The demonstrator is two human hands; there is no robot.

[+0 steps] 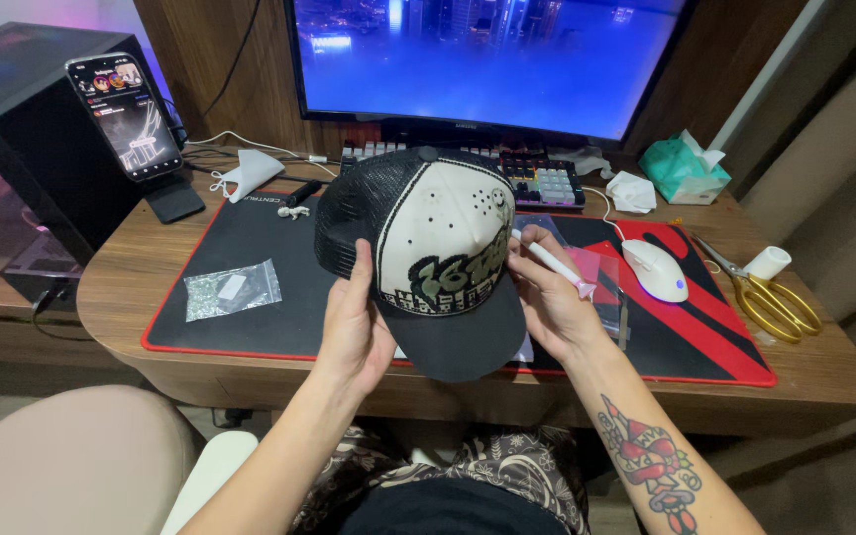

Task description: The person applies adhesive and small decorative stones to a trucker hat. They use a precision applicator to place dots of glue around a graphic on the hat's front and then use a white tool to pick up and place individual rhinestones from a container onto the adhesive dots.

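Cap (pixel 438 263) held above the worktop (pixel 121 287) mat (pixel 250 238): my left hand (pixel 354 332) grips its mesh side, my right hand (pixel 547 297) pinches a white pen (pixel 554 266) against its front panel, mouse (pixel 654 269) nearby.

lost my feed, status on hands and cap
Left hand holds cap by its side. Right hand grips white pen at the front panel. Nothing blocking.

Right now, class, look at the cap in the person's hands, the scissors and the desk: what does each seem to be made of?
Cap: cream fabric front panel, black open mesh back with visible holes, and a matte dark cloth brim.
Scissors: probably metal, given the shiny gold-coloured gleam.
Desk: wood or wood-look laminate; brown grain lines show, but which is unclear.
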